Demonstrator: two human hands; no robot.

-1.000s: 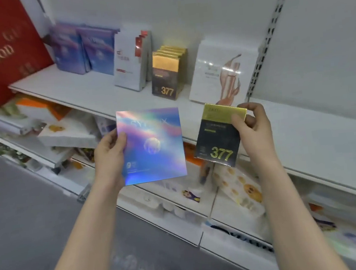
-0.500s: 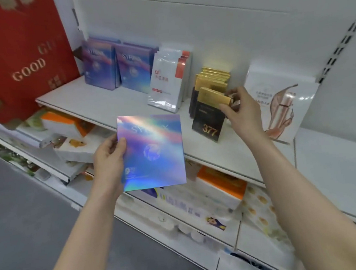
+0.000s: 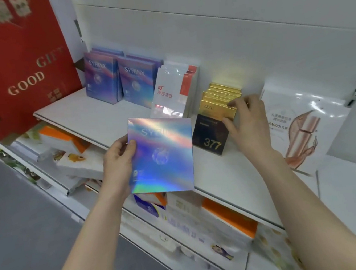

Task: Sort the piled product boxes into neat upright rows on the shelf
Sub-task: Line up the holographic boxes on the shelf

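Iridescent flat square cardboard box (image 3: 162,158) is held by its left edge in the closed left grip (image 3: 118,161), before the white metal shelf (image 3: 96,119). Rightward, the front black-and-gold "377" carton (image 3: 211,135), upright in its shelf row, is pinched at its gold top by the right grip (image 3: 248,125).

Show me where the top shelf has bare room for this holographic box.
Bare white shelf lies in front of the purple SYRINX boxes, left of the white-and-red sachets. More lies right of the white rose-gold-print pouch. Crowded: the rows themselves, especially the black-and-gold 377 boxes, which the right hand grips.
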